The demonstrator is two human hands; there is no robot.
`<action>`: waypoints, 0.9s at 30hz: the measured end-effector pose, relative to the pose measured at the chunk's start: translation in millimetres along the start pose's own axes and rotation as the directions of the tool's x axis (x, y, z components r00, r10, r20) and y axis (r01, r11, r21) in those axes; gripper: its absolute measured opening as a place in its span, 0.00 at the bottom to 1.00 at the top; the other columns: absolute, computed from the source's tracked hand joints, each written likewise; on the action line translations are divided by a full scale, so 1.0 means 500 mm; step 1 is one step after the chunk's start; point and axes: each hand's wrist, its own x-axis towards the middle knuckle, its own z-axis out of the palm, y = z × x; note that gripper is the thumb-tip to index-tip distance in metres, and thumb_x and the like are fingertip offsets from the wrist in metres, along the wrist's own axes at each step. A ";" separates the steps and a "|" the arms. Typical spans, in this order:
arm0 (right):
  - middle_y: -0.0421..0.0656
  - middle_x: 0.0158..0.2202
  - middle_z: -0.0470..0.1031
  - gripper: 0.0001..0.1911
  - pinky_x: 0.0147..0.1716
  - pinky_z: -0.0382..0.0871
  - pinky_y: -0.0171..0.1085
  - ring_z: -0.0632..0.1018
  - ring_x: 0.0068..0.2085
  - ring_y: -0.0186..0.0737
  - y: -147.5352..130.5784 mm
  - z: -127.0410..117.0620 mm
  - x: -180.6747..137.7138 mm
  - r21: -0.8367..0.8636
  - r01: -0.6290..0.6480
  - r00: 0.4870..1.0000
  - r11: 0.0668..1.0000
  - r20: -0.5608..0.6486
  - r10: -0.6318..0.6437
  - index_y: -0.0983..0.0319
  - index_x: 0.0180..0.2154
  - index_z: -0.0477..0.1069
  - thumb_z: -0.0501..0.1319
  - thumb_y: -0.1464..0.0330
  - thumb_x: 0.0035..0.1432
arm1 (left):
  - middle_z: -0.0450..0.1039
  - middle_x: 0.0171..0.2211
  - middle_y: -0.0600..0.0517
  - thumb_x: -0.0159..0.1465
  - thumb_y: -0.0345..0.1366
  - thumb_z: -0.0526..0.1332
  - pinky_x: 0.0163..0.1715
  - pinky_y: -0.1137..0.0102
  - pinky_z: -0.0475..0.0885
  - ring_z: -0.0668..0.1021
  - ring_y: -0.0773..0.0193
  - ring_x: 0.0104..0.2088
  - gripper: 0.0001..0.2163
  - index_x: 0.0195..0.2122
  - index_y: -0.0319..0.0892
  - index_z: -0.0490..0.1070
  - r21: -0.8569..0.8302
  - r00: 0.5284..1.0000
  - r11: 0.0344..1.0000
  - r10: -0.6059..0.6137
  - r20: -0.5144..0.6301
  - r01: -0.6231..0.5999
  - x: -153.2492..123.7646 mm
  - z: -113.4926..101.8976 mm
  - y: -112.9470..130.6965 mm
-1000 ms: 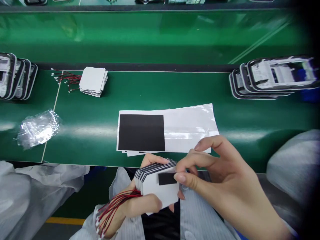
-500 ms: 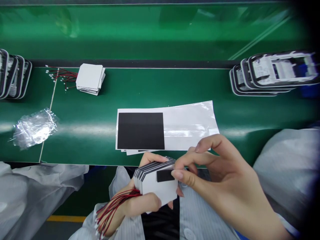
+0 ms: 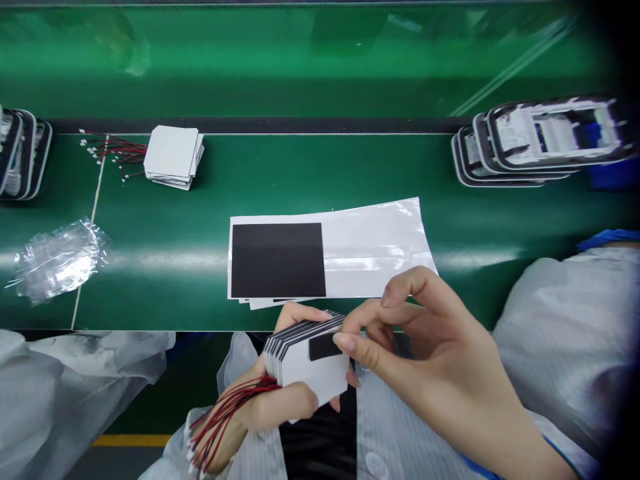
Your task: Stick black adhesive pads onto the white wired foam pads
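My left hand (image 3: 280, 403) is wrapped around a stack of thin white wired panels (image 3: 313, 377) with dark edges, thumb on the front face. Bundled red-and-black wires (image 3: 227, 410) with small white connectors trail from the stack over my wrist. Between thumb and forefinger, my right hand (image 3: 415, 347) pinches the right end of a small black strip (image 3: 324, 346). This strip lies against the upper part of the front panel; whether it is fully stuck down I cannot tell. Beyond my hands, a black sheet (image 3: 277, 260) sits on glossy white backing paper (image 3: 373, 247).
Another stack of wired white panels (image 3: 173, 153) is at the back left. Crumpled clear plastic (image 3: 60, 260) lies in front of it. Black-and-white frames are piled at the right (image 3: 545, 143) and far left (image 3: 25, 157). Sleeves of people flank me on both sides.
The view has shifted slightly, so most things appear a little further left. The black strip now tilts a bit more, its right end raised, with my right fingers still on it.
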 end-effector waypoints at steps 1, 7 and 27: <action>0.32 0.24 0.75 0.18 0.16 0.68 0.33 0.69 0.19 0.33 -0.002 -0.001 0.001 0.002 -0.007 1.000 1.000 0.023 0.007 0.54 0.32 0.54 0.66 0.70 0.55 | 0.75 0.41 0.48 0.53 0.30 0.64 0.33 0.64 0.72 0.80 0.56 0.35 0.29 0.53 0.51 0.53 0.002 1.000 1.000 -0.003 -0.006 0.003 0.000 0.000 -0.001; 0.31 0.27 0.77 0.17 0.17 0.68 0.32 0.71 0.18 0.31 -0.003 -0.005 0.001 0.003 -0.016 0.996 1.000 0.086 0.016 0.53 0.33 0.54 0.64 0.71 0.57 | 0.75 0.42 0.49 0.52 0.29 0.64 0.34 0.62 0.73 0.80 0.56 0.33 0.28 0.53 0.50 0.55 0.008 0.995 0.999 -0.031 -0.091 0.031 -0.007 0.011 0.006; 0.31 0.27 0.76 0.16 0.14 0.64 0.32 0.70 0.15 0.30 0.003 -0.001 0.006 -0.045 -0.027 0.994 0.999 0.105 0.031 0.54 0.33 0.53 0.62 0.72 0.58 | 0.77 0.41 0.47 0.53 0.29 0.63 0.37 0.56 0.74 0.80 0.51 0.34 0.31 0.58 0.48 0.60 -0.020 0.990 0.999 -0.029 -0.141 0.026 -0.011 0.009 0.006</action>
